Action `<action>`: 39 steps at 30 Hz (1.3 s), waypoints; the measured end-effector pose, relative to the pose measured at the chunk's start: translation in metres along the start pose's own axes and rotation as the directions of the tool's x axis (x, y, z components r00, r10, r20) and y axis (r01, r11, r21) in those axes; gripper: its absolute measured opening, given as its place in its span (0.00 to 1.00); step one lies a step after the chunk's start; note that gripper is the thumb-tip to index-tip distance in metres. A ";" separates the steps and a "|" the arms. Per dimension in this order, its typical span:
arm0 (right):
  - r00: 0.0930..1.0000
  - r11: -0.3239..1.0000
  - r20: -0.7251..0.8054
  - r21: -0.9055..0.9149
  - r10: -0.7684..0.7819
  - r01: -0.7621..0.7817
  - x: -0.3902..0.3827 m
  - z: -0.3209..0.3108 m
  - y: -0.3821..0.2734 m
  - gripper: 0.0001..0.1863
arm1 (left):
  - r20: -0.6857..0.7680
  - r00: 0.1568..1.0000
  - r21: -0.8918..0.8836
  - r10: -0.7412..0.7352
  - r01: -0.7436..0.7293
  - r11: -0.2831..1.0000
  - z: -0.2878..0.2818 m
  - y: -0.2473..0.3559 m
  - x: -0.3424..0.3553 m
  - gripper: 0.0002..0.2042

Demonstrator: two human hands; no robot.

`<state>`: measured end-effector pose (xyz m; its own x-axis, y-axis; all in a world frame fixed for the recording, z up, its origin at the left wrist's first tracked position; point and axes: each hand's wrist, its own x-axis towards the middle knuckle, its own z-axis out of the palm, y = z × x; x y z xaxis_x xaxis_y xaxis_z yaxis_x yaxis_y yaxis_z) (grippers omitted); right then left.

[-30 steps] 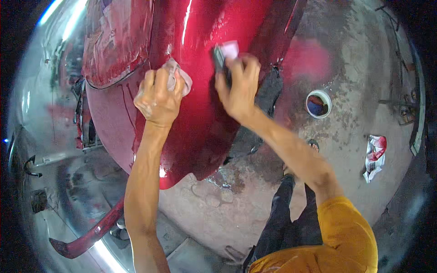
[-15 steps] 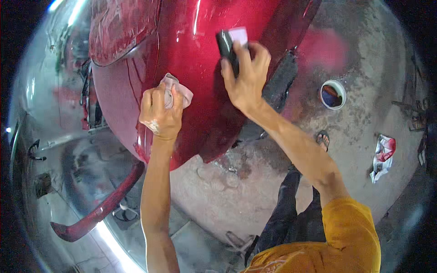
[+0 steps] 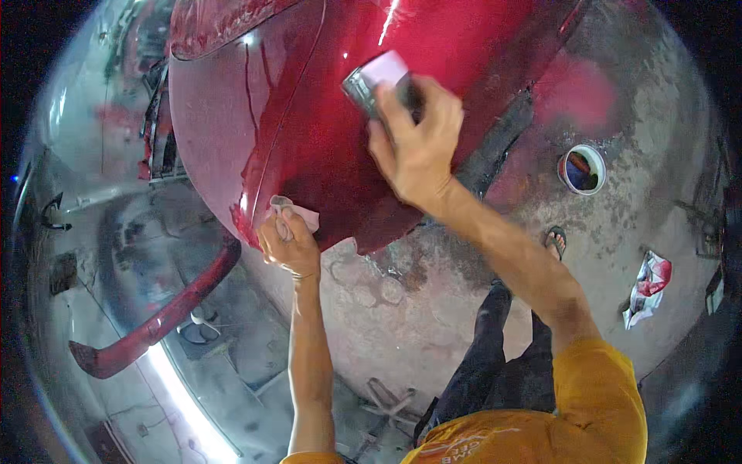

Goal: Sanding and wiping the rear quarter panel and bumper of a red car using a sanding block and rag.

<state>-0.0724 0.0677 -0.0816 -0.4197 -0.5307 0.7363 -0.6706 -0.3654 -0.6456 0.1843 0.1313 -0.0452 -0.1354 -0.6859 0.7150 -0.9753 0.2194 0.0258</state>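
Note:
My left hand (image 3: 287, 241) is closed on a pale pink cloth (image 3: 301, 216) at the lower edge of a wet, glossy red car body panel (image 3: 464, 39). Higher up on the same panel, my right hand (image 3: 413, 139) grips a dark block (image 3: 357, 83) with a pale pink sheet (image 3: 385, 68) on its top, slightly blurred by motion. A seam line runs down the panel left of the block, with drips on the duller pink section beside it. The underside of the block is hidden.
A white bucket (image 3: 597, 166) with dark contents stands on the stained floor (image 3: 386, 325) at right, above a crumpled red-and-white item (image 3: 648, 282). My legs and sandalled foot (image 3: 555, 243) are below. A curved red trim piece (image 3: 147, 332) and a dark torn edge (image 3: 510, 131) flank the panel.
My left hand and cloth have moved down toward the panel's lower edge. My right hand with the block went up, then slightly left and down, its block now more tilted. The view has shifted slightly.

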 end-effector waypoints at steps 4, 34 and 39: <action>0.933 0.955 0.233 0.181 -0.275 0.237 -0.087 0.002 -0.050 0.22 | -0.147 0.905 -0.047 -0.400 0.398 0.916 0.005 -0.019 -0.046 0.13; 0.805 0.872 0.412 -0.048 -0.428 0.488 0.050 -0.007 0.000 0.24 | -0.265 0.764 0.002 -0.588 0.610 0.792 0.031 -0.022 0.001 0.14; 0.641 0.786 0.571 0.014 -0.514 0.618 0.100 0.011 -0.019 0.25 | -0.326 0.668 0.032 -0.669 0.715 0.699 0.039 -0.007 0.002 0.13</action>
<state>-0.0955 0.0131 0.0019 0.4248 -0.5886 0.6878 -0.7781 -0.6258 -0.0550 0.1841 0.1010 -0.0713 0.6187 -0.3792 0.6880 -0.7837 -0.3594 0.5066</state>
